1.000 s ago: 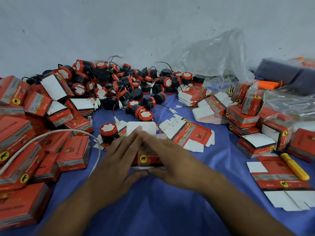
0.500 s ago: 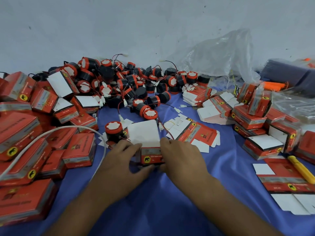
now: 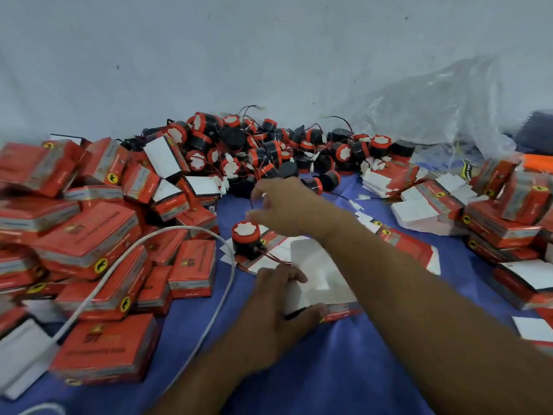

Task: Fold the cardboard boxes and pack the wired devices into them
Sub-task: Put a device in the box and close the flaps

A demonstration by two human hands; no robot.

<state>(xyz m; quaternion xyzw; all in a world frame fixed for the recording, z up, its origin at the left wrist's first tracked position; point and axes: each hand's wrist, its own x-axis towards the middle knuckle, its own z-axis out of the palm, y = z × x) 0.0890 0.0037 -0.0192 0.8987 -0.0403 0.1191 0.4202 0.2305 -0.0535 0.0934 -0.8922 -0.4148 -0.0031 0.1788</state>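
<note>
Mid-table on the blue cloth (image 3: 314, 372), my left hand (image 3: 275, 313) grips the open box (image 3: 317, 274) while my right hand (image 3: 287, 208), grasp too blurred to tell, hovers just above the red-capped device (image 3: 245, 238) beside it; I should take its body, not the wire (image 3: 273, 258).

On the blue cloth-covered table (image 3: 329, 369), closed red cardboard boxes (image 3: 89, 235) pile at left, round black-and-red wired devices (image 3: 269, 151) heap behind, and flat unfolded cartons (image 3: 419, 205) lie right (one lone device (image 3: 247, 238) stands mid-table, an open-flapped cardboard box (image 3: 317, 274) just before it).
</note>
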